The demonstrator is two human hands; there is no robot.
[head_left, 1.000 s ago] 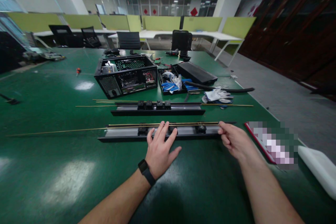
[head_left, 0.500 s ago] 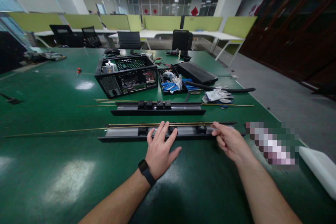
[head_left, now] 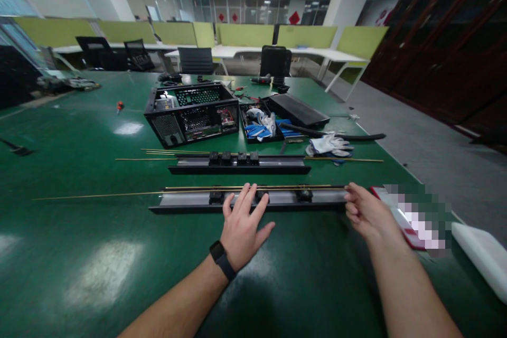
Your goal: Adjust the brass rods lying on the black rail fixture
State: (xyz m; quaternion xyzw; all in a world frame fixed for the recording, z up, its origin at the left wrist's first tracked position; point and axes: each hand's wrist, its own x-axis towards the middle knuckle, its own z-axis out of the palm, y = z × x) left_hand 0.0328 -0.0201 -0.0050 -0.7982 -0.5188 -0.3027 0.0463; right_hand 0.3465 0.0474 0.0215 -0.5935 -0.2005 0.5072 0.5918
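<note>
Our left hand (head_left: 243,227) lies spread, fingers pressing the near black rail (head_left: 186,202) onto the desk (head_left: 79,253). Our right hand (head_left: 366,214), pinching the long brass rod (head_left: 119,194) at the rail's 3 o'clock end, has drawn it toward 3 o'clock, so its 9 o'clock tip now juts out less.

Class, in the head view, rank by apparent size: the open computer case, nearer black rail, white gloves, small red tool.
1. nearer black rail: longest, but closest to camera, so unsure against the case.
2. open computer case: bulkier, shorter.
3. white gloves.
4. small red tool.
</note>
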